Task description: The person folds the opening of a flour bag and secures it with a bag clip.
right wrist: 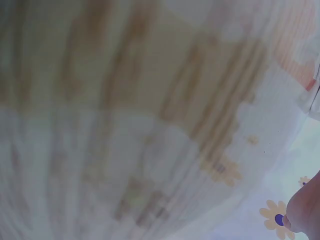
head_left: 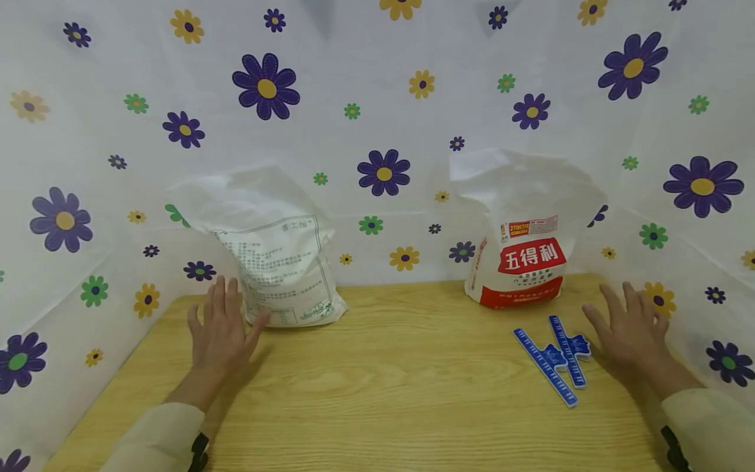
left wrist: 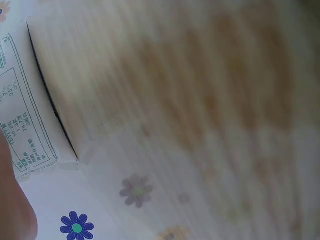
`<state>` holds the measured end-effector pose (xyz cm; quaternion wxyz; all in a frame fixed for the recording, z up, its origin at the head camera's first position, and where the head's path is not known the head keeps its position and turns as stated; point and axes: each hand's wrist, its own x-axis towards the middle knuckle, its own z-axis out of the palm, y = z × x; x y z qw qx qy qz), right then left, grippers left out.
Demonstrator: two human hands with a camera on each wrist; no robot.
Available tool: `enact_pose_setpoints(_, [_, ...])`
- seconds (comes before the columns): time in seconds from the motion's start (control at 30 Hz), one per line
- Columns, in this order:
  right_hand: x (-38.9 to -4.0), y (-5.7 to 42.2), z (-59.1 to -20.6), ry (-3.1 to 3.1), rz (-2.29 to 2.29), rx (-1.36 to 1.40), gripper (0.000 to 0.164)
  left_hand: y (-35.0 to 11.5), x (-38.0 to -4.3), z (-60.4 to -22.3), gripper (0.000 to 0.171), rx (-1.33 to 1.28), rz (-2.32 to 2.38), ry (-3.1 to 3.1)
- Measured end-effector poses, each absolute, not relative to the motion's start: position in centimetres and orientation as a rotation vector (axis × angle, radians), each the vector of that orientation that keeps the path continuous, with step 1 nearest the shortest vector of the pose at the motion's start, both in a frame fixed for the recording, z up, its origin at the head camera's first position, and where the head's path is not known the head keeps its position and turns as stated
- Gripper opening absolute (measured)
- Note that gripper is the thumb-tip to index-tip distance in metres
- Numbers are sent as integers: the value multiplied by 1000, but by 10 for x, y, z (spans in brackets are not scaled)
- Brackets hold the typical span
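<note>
My left hand [head_left: 223, 331] is spread with straight fingers beside a white plastic bag [head_left: 277, 262] with green print. Its thumb overlaps the bag's lower left part in the head view; whether it touches cannot be told. On the right, my right hand [head_left: 634, 331] is held with fingers apart and nothing in it. Just left of it lie two blue clips, a nearer long-barred clip [head_left: 545, 367] and a farther clip [head_left: 567, 354]. Behind them stands a white bag [head_left: 525, 255] with a red label and a loose top. Both wrist views are largely blurred.
The bags stand at the back of a wooden table [head_left: 401, 380], well apart. A white flower-patterned cloth [head_left: 330, 59] hangs behind and along both sides. In the left wrist view, part of the green-printed bag [left wrist: 30, 120] shows at the left edge.
</note>
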<state>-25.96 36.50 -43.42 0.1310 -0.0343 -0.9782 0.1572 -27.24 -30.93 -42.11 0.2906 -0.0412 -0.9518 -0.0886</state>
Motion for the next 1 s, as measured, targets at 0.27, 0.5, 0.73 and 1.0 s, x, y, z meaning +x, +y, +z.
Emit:
enact_pose_setpoints(0.27, [-263, 359, -429, -2813, 455, -117, 83, -305, -277, -419, 91, -176, -237, -2350])
enact_pose_setpoints(0.5, [-267, 348, -425, -2820, 478, -157, 81, -302, -278, -418, 78, -241, -222, -2256])
enact_pose_setpoints(0.73, [-268, 339, -425, -2795, 488, -184, 79, -294, -281, -418, 67, -276, -224, -2200])
enact_pose_setpoints(1.0, [-271, 333, -425, -2761, 485, -173, 76, -283, -285, -414, 61, -313, -207, -2146])
